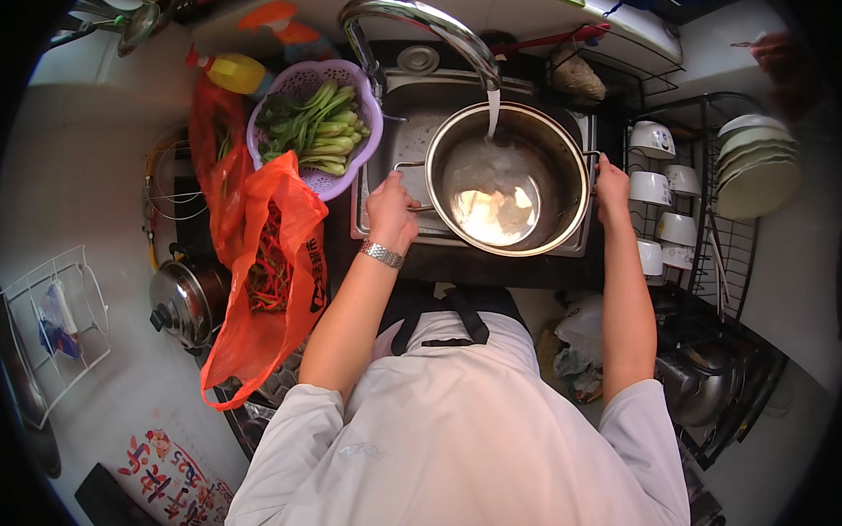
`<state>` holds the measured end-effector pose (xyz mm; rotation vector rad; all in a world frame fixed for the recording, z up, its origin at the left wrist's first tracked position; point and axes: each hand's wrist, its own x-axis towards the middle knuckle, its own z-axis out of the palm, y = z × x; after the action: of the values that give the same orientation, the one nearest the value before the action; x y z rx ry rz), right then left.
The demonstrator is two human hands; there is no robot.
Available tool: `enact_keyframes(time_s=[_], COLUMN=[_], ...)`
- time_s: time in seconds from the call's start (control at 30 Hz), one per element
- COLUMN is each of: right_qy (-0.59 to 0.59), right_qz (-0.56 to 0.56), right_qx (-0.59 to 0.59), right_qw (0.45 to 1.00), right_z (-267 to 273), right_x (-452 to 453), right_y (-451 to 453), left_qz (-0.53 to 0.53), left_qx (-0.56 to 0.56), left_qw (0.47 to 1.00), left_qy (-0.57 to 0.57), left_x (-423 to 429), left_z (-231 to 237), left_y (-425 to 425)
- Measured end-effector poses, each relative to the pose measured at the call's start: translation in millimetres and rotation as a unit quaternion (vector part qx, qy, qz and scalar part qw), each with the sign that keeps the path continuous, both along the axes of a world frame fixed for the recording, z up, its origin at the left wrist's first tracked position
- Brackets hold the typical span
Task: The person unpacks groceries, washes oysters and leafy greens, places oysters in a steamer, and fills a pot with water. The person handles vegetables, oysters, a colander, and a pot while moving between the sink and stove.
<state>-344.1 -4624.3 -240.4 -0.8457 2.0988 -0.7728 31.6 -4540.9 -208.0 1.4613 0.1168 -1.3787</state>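
Observation:
A wide stainless steel pot [568, 219] sits over the sink basin [408, 130], with water inside. From the curved chrome faucet [430, 9] a stream of water [494, 112] runs into it. My left hand [391, 210], with a metal-band watch [382, 253] at the wrist, grips the pot's left loop handle. On the opposite side, my right hand [611, 186] holds the right handle. Bright light reflects off the pot's bottom.
Leafy greens [321, 127] fill a purple plastic basket [374, 115] left of the sink. An orange plastic bag [279, 355] holds red chili peppers [268, 258]. At right, a black wire dish rack [704, 120] bears bowls [650, 187] and stacked plates [757, 184]. A lidded pot [183, 303] stands at left.

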Motion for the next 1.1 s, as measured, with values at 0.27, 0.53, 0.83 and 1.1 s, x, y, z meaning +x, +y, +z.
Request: enact_keyframes(time_s=[0.27, 0.53, 0.83, 1.1], right_qy=[-0.038, -0.006, -0.114, 0.008], right_qz=[0.016, -0.023, -0.026, 0.033], right_qx=[-0.044, -0.138, -0.155, -0.098], right_qw=[0.998, 0.990, 0.981, 0.995], right_z=[-7.1, 15.9, 103.2, 131.0], right_x=[36.5, 9.5, 37.7, 23.8], right_y=[-10.9, 13.1, 23.7, -1.2], left_qz=[0.033, 0.010, -0.045, -0.072], left_qx=[-0.026, -0.012, -0.005, 0.060], left_qw=[0.999, 0.993, 0.990, 0.980], left_qy=[0.016, 0.115, 0.134, 0.178], left_x=[21.8, 6.0, 4.6, -17.1], left_z=[8.3, -22.3, -39.6, -42.4], left_y=[8.5, -0.6, -27.0, -26.9])
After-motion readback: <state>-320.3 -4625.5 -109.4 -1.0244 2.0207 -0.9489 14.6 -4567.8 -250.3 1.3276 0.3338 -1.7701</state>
